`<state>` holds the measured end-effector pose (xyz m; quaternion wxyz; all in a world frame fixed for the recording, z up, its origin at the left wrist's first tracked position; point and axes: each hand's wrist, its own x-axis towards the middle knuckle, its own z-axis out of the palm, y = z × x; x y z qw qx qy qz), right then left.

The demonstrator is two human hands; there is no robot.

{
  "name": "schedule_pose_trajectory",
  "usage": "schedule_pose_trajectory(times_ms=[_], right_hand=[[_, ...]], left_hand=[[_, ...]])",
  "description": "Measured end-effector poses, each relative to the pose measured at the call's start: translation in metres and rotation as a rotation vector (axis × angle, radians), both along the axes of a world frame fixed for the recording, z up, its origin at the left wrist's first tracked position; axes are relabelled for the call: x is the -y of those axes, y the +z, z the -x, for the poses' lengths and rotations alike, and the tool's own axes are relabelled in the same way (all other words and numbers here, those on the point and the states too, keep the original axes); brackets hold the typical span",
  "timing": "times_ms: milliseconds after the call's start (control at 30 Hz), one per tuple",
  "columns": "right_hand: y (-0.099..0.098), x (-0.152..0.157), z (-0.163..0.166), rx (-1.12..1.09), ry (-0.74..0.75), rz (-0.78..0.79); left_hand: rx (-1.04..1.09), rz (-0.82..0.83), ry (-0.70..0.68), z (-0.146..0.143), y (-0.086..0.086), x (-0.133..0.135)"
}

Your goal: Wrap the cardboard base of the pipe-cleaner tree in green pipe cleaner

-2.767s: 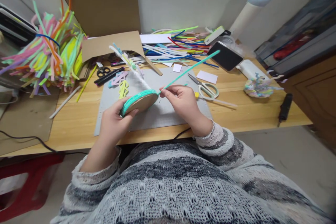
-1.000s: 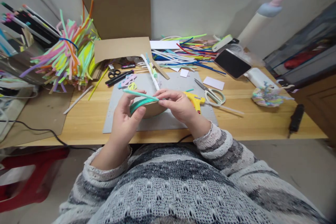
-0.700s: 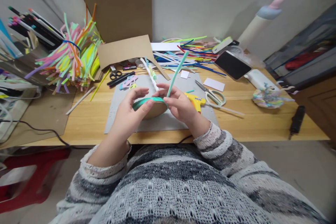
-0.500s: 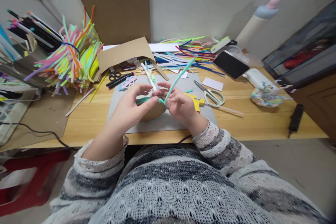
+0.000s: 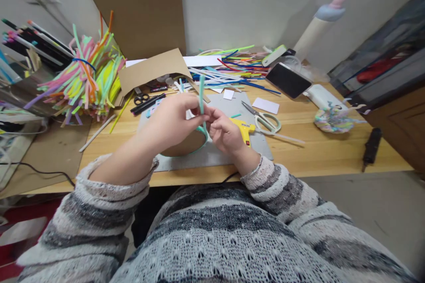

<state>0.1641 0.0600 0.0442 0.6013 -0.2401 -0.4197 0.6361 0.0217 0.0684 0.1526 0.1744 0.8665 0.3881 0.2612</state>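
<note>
Left hand (image 5: 171, 119) cupping, right hand (image 5: 225, 131) pinching stem (image 5: 201, 90)

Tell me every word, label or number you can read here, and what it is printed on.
No text can be read in this view.
Phone: screen dark, nothing shown.
White card: blank.
Yellow glue gun: any marking too small to read.
Cardboard disc and teal pipe cleaner, held between the left hand and right hand: no print visible.

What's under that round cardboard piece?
A grey mat on the table. The left hand gripping the cardboard disc and right hand pinching the teal pipe cleaner hide the rest.
</note>
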Motion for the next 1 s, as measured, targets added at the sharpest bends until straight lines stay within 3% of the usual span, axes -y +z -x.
schedule_pose_trajectory(times_ms=[133, 433, 700, 1000], right_hand=[[-0.003, 0.012, -0.004, 0.157, -0.030, 0.027], [-0.011, 0.029, 0.004, 0.261, -0.031, 0.047], [-0.010, 0.032, 0.005, 0.475, -0.078, -0.082], [-0.010, 0.033, 0.008, 0.484, -0.085, -0.121]], left_hand=[[0.105, -0.043, 0.143, 0.023, -0.005, 0.009], [0.446, -0.032, 0.282, 0.043, -0.036, 0.020], [0.553, 0.011, 0.363, 0.052, -0.052, 0.025], [0.591, -0.043, 0.377, 0.046, -0.054, 0.019]])
